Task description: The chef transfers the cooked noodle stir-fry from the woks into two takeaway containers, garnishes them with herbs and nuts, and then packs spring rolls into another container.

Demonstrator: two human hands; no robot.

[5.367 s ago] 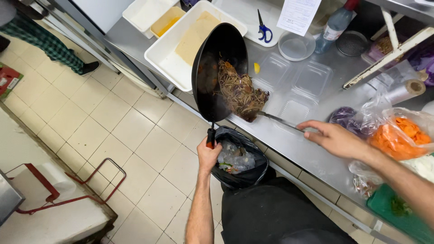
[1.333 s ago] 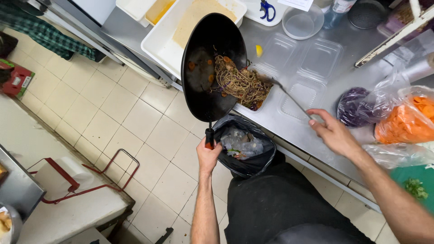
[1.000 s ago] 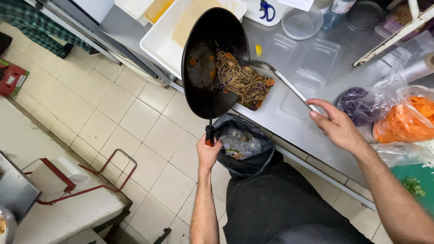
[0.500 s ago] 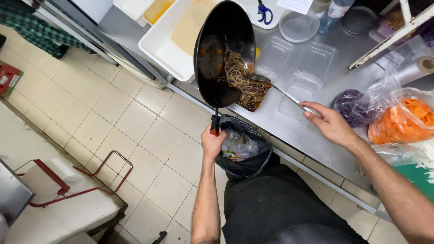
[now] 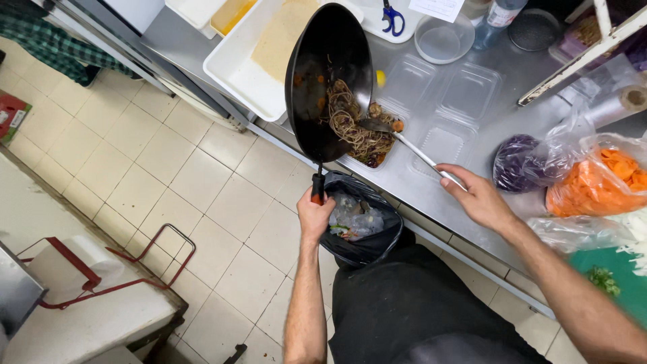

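My left hand point(image 5: 315, 214) grips the handle of a black wok point(image 5: 317, 101), which is tilted steeply over the steel counter point(image 5: 418, 178). Brown noodles point(image 5: 350, 121) with bits of vegetable slide from the wok into a clear plastic container point(image 5: 375, 156) at the counter's edge. My right hand point(image 5: 480, 197) holds a long metal ladle point(image 5: 411, 147) whose bowl rests in the noodles at the wok's rim.
Empty clear containers point(image 5: 465, 91) lie behind the filled one. A white tray point(image 5: 253, 57) sits at the left, scissors point(image 5: 391, 17) and a round tub point(image 5: 441, 40) at the back. Bags of purple cabbage point(image 5: 515, 162) and shredded carrot point(image 5: 596, 178) lie at right. A black-lined bin point(image 5: 364, 222) stands below.
The wok has tipped steeper and shifted right over the container. More noodles have slid out, and the ladle has moved into the noodles at the rim.
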